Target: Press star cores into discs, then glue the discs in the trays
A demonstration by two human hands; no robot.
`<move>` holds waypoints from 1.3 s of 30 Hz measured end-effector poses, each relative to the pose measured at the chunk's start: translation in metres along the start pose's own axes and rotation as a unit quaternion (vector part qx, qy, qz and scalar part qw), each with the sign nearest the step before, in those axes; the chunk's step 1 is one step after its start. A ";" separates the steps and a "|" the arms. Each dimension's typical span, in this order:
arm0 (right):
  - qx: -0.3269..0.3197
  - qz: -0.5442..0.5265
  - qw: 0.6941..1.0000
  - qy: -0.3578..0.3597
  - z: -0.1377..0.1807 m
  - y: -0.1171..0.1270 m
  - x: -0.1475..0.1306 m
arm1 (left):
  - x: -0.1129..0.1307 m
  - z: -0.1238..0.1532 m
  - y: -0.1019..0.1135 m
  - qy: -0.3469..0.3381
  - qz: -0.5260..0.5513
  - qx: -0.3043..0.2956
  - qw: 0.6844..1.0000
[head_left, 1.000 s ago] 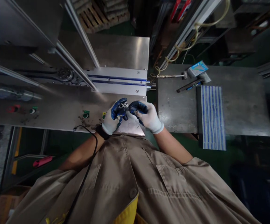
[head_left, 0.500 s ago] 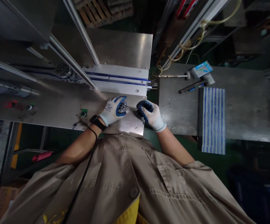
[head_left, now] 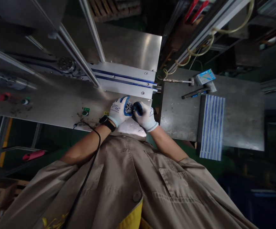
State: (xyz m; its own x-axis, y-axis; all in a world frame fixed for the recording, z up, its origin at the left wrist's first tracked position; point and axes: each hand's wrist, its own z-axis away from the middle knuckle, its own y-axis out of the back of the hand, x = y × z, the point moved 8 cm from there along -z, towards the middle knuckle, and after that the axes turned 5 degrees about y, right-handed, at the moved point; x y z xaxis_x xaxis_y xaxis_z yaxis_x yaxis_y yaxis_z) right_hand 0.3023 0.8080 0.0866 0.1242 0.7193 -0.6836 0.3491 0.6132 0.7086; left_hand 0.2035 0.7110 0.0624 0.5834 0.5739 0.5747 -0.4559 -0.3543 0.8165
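My left hand (head_left: 119,111), in a white glove with a blue palm, is closed round a round, ridged metal part (head_left: 128,108). The part's face is turned toward my other hand. Gloved the same way, my right hand (head_left: 145,116) has its fingers curled in right up against that metal part. What those fingers pinch, if anything, is hidden. Both hands are over the near right corner of the steel bench (head_left: 135,131).
White rail plate (head_left: 128,68) with blue strips runs behind my hands. At left are a green button (head_left: 85,111) and a black cable (head_left: 97,140). The right-hand table (head_left: 176,111) holds a hammer (head_left: 179,81), a blue box (head_left: 205,77) and a blue-striped block (head_left: 212,127).
My right hand has moved left, closing the gap to the metal part in my left hand. My left hand still holds that part. The camera view has shifted slightly.
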 end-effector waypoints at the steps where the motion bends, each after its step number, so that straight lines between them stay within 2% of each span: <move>1: 0.001 0.011 1.000 0.001 -0.001 -0.003 0.002 | -0.001 0.000 0.000 0.002 0.002 0.000 1.000; 9: 0.021 0.020 0.996 0.084 0.001 -0.003 0.002 | 0.000 0.001 0.002 0.021 -0.003 -0.013 1.000; 17: 0.014 0.021 0.996 0.080 0.003 -0.006 -0.003 | 0.000 -0.001 0.002 0.028 -0.007 -0.028 0.999; 22: -0.071 0.147 0.987 0.001 -0.001 -0.016 -0.011 | 0.001 0.001 0.002 0.020 -0.005 -0.014 1.000; 25: -0.165 0.233 0.957 -0.049 -0.008 -0.023 -0.021 | 0.001 0.002 0.002 0.021 0.005 -0.007 1.000; 28: -0.241 0.263 0.932 -0.057 -0.014 -0.024 -0.029 | -0.003 0.004 0.000 0.027 0.023 0.003 0.999; 31: -0.245 0.214 0.943 -0.071 -0.017 -0.017 -0.021 | -0.012 0.006 -0.003 0.033 0.061 0.008 0.998; 34: -0.183 0.041 0.974 -0.125 -0.016 -0.011 0.002 | -0.018 0.007 -0.006 0.018 0.105 0.003 0.994; 36: -0.133 -0.065 0.971 -0.186 -0.014 -0.013 0.022 | -0.021 0.007 -0.008 0.016 0.114 0.004 0.993; 39: -0.088 -0.103 0.961 -0.240 -0.013 -0.019 0.041 | -0.022 0.006 -0.008 0.022 0.112 0.002 0.993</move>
State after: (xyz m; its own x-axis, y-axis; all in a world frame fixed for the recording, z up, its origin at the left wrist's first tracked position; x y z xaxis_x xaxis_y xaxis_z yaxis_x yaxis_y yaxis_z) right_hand 0.2886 0.8302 0.0479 0.4990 0.3689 -0.7841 0.2555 0.8020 0.5399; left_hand 0.1980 0.6965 0.0434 0.4379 0.5120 0.7390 -0.5675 -0.4801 0.6689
